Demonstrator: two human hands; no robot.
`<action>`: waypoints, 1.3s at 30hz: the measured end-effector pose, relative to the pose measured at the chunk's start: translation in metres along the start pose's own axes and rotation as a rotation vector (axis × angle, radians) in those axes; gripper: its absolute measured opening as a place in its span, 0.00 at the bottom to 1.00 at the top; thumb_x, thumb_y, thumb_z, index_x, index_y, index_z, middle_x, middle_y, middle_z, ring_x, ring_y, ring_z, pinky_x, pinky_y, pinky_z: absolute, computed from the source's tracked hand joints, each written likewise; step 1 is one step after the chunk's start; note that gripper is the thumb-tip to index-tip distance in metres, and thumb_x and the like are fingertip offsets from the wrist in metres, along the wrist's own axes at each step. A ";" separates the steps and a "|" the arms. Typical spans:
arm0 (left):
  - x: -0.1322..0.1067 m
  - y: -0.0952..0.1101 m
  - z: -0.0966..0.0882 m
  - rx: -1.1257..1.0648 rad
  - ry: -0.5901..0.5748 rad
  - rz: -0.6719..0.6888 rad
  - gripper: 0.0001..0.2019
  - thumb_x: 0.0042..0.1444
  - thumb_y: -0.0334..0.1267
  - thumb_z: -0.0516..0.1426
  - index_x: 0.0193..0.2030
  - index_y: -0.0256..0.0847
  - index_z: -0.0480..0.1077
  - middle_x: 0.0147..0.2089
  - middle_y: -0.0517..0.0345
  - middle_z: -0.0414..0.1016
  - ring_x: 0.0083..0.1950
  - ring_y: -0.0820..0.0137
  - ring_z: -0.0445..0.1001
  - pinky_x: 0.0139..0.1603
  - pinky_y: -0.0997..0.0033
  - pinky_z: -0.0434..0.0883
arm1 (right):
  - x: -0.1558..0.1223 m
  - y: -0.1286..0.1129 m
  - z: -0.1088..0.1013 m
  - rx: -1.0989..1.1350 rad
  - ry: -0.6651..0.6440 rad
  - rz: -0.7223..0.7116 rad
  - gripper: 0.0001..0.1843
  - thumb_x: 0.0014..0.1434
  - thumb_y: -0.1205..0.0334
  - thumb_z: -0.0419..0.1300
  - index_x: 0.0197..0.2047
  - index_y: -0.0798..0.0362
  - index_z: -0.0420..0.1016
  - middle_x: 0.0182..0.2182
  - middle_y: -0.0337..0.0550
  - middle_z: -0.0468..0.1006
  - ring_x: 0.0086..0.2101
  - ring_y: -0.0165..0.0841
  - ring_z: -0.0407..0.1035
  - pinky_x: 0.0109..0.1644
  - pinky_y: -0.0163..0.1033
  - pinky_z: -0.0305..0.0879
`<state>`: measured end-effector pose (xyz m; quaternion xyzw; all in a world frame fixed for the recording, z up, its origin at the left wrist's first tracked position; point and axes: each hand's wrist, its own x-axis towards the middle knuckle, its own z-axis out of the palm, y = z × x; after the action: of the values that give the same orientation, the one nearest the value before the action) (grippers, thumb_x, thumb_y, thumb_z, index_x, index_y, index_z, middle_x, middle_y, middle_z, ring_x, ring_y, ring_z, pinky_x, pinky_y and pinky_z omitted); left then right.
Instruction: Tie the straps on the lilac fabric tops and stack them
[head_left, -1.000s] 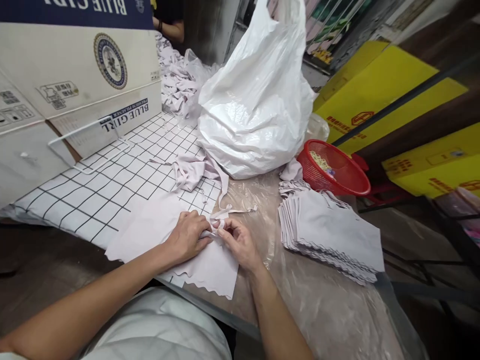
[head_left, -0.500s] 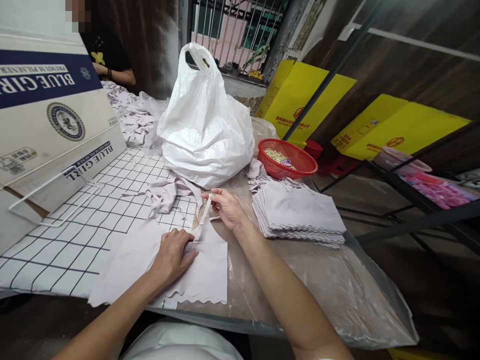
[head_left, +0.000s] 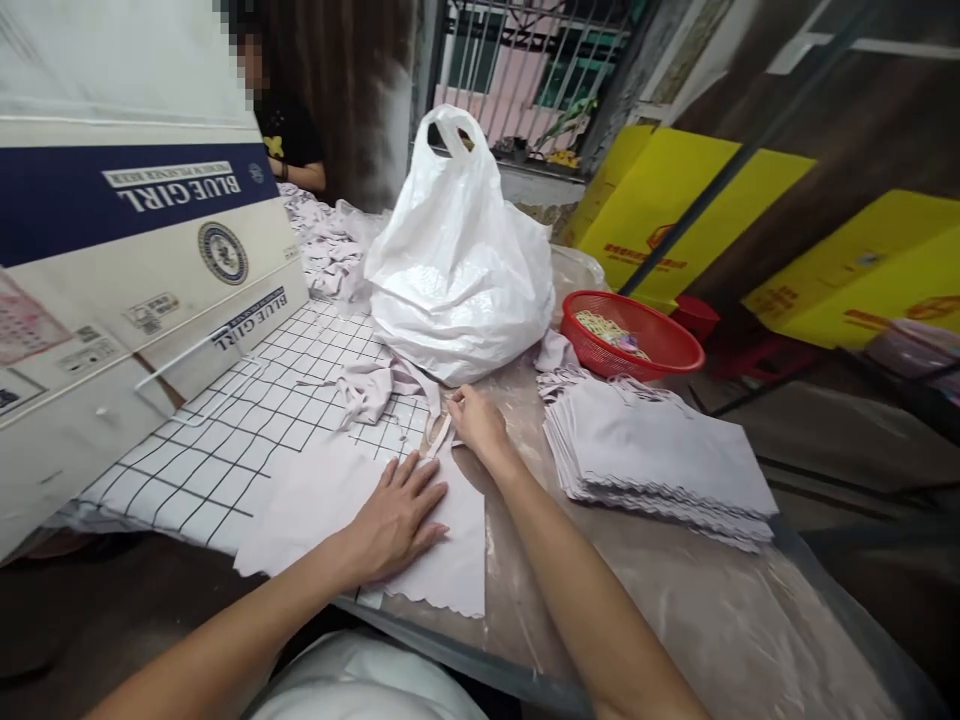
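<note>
A pale lilac strappy top [head_left: 300, 490] with a wavy hem is spread flat at the table's near edge. My left hand [head_left: 397, 520] lies palm down on it, fingers spread. Just beyond, my right hand [head_left: 478, 425] pinches a thin shoulder strap [head_left: 440, 437] of this top, drawn away from the body of the cloth. Its fingertips partly hide the strap's end. Another crumpled lilac piece [head_left: 367, 388] rests beyond the top. To the right is a neat stack of folded lilac tops [head_left: 667, 445] with wavy edges.
A full white plastic bag [head_left: 465, 280] stands behind my hands, beside a red basket [head_left: 679, 355] of small items. On the left is a large Blue Girl carton [head_left: 150, 240] with a white wire frame [head_left: 199, 415]. Another person [head_left: 296, 135] works at the far left by piled lilac cloth [head_left: 330, 245].
The view has turned leftward, so things sit farther right. My left hand has flattened and spread its fingers on the top. My right hand keeps its pinch on the strap.
</note>
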<state>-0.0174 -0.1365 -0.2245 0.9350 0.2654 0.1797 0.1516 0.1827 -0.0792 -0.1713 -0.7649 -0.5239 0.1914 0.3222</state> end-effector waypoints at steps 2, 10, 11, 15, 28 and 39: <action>0.000 -0.017 -0.016 -0.035 0.145 -0.091 0.14 0.66 0.42 0.52 0.54 0.44 0.72 0.63 0.46 0.69 0.66 0.55 0.63 0.64 0.47 0.64 | 0.000 -0.012 0.007 0.047 -0.077 -0.077 0.09 0.58 0.60 0.58 0.26 0.51 0.67 0.23 0.37 0.71 0.29 0.33 0.66 0.35 0.36 0.57; 0.012 -0.122 -0.070 -0.262 0.150 -0.660 0.13 0.49 0.46 0.61 0.36 0.38 0.76 0.36 0.52 0.78 0.40 0.60 0.73 0.41 0.63 0.69 | -0.012 -0.067 0.070 0.606 -0.596 0.270 0.12 0.55 0.59 0.63 0.24 0.53 0.67 0.16 0.31 0.64 0.16 0.22 0.50 0.20 0.32 0.40; 0.014 -0.126 -0.071 -0.347 0.110 -0.670 0.14 0.48 0.47 0.61 0.34 0.38 0.76 0.33 0.54 0.78 0.36 0.63 0.73 0.38 0.66 0.68 | -0.014 -0.071 0.077 0.623 -0.621 0.280 0.12 0.55 0.59 0.62 0.24 0.53 0.66 0.16 0.30 0.63 0.15 0.21 0.48 0.19 0.32 0.38; 0.014 -0.128 -0.067 -0.452 0.108 -0.643 0.15 0.47 0.50 0.60 0.29 0.39 0.76 0.26 0.58 0.76 0.30 0.67 0.71 0.32 0.70 0.65 | -0.015 -0.086 0.090 0.742 -0.675 0.296 0.16 0.54 0.55 0.65 0.25 0.52 0.62 0.15 0.26 0.57 0.15 0.19 0.43 0.18 0.30 0.34; 0.010 -0.128 -0.065 -0.373 0.230 -0.605 0.06 0.51 0.37 0.57 0.31 0.41 0.76 0.34 0.57 0.77 0.37 0.66 0.72 0.43 0.66 0.67 | -0.079 -0.073 -0.006 0.457 -1.107 -0.363 0.14 0.59 0.52 0.64 0.39 0.54 0.80 0.25 0.38 0.76 0.25 0.26 0.66 0.28 0.31 0.60; 0.001 -0.132 -0.071 -0.680 0.287 -0.558 0.13 0.48 0.44 0.60 0.35 0.38 0.79 0.33 0.57 0.76 0.31 0.72 0.67 0.32 0.72 0.64 | -0.048 -0.070 0.028 0.399 -0.745 0.032 0.16 0.59 0.51 0.64 0.44 0.54 0.75 0.21 0.36 0.75 0.17 0.23 0.60 0.20 0.29 0.55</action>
<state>-0.1046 -0.0149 -0.2113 0.6909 0.4510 0.3365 0.4540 0.0995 -0.0985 -0.1456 -0.5742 -0.5452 0.5574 0.2496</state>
